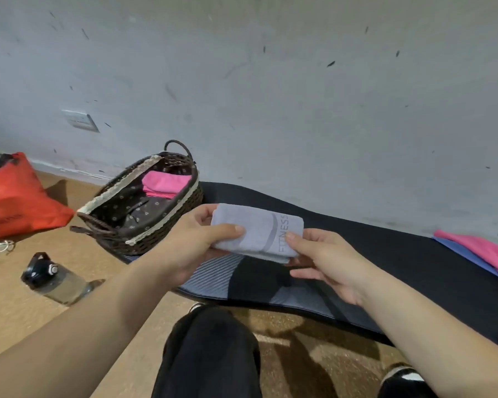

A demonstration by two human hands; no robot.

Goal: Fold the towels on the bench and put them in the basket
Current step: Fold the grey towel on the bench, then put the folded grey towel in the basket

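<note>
Both hands were on it! The left hand [196, 242] pinched the left end of the folded grey towel [259, 231], thumb on top and fingers [204, 214] curled round the far corner. The right hand [325, 262] pinched the right end, thumb pressed down beside the FITNESS print. The towel hung just above the striped near edge of the surface [385, 254], its left edge close beside the right rim of the basket [167, 216]. That basket stood on the surface's left end, with a folded pink towel [166, 182] tucked at its far end and bare lining nearer. Rightward the dark surface ran open up to a loose pink towel [486, 254] lying over a blue towel [469, 257] at the frame's edge. On the floor to the left lay a bottle [55, 280] and an orange bag [15, 199].
</note>
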